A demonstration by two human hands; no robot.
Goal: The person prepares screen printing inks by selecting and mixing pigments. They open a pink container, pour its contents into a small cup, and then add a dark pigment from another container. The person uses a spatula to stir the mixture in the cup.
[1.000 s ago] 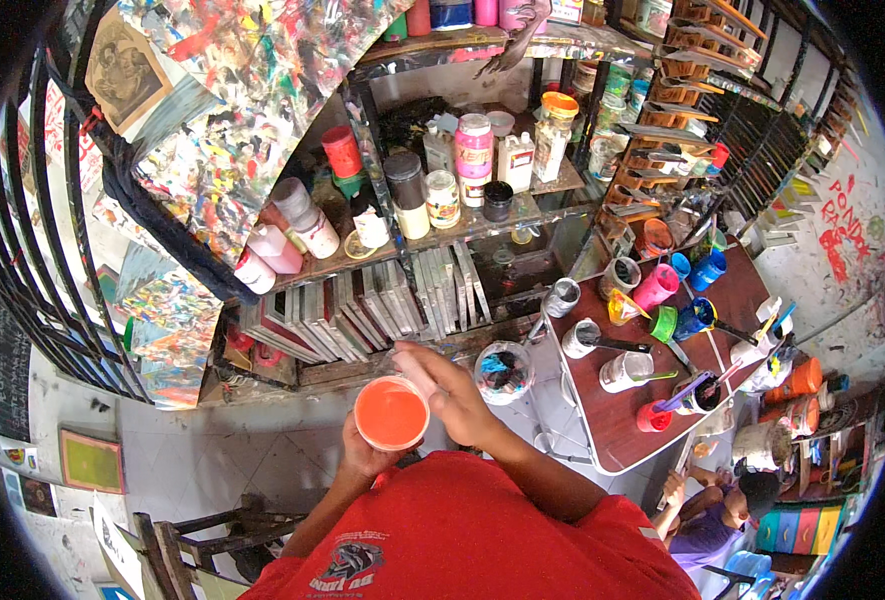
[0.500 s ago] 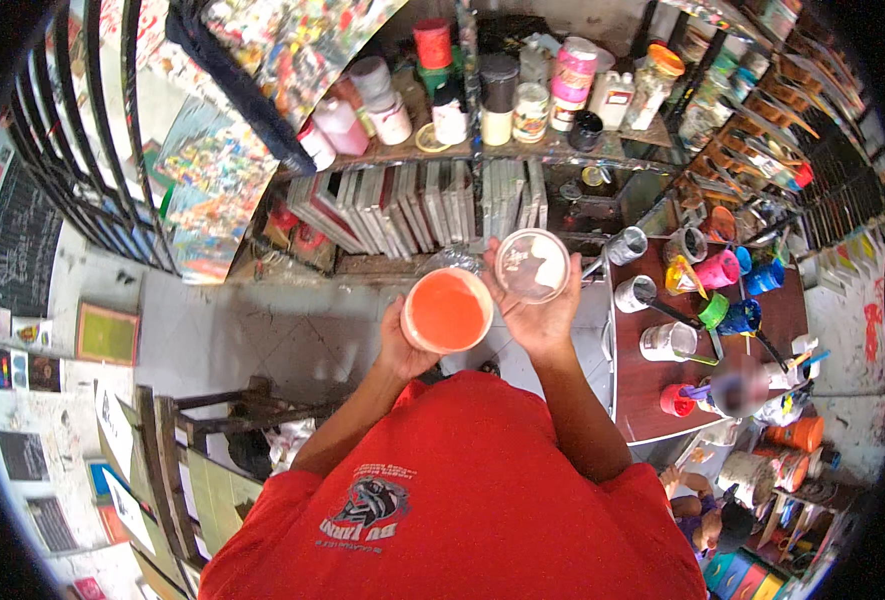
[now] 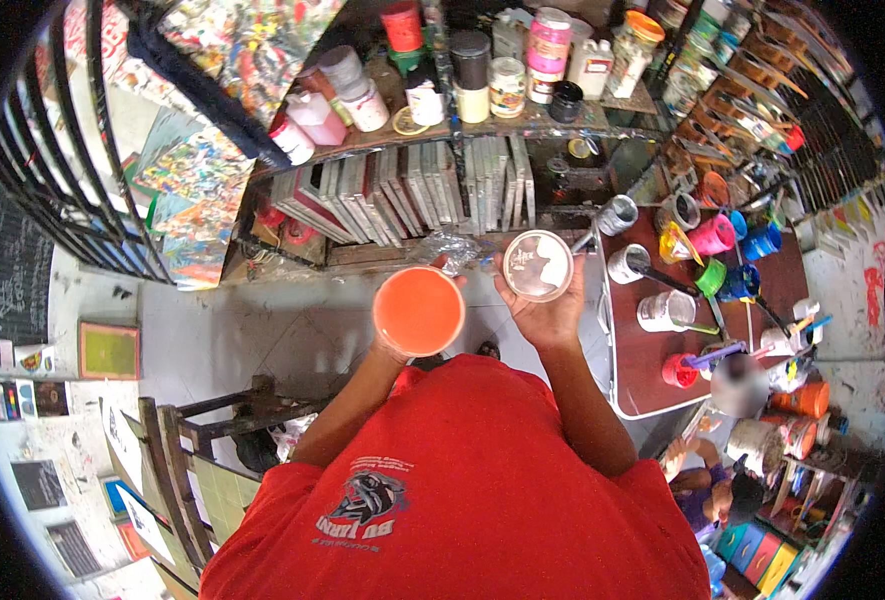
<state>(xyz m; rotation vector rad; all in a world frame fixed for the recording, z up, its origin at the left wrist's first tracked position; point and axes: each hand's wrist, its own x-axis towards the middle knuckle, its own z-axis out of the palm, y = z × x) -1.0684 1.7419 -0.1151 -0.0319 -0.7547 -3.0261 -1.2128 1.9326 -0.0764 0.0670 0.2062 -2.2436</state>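
Head view: my left hand [image 3: 391, 349] cups a round tub of orange paint [image 3: 419, 310], uncovered, in front of my chest. My right hand [image 3: 552, 322], palm up, holds a clear round lid [image 3: 537, 266], just beside the tub but apart from it. To my right, a pink cup [image 3: 712, 237] and a red cup [image 3: 678, 371] on the brown table [image 3: 650, 397]. Ahead, thin frames [image 3: 392, 195] stand in a row under shelved jars [image 3: 507, 88].
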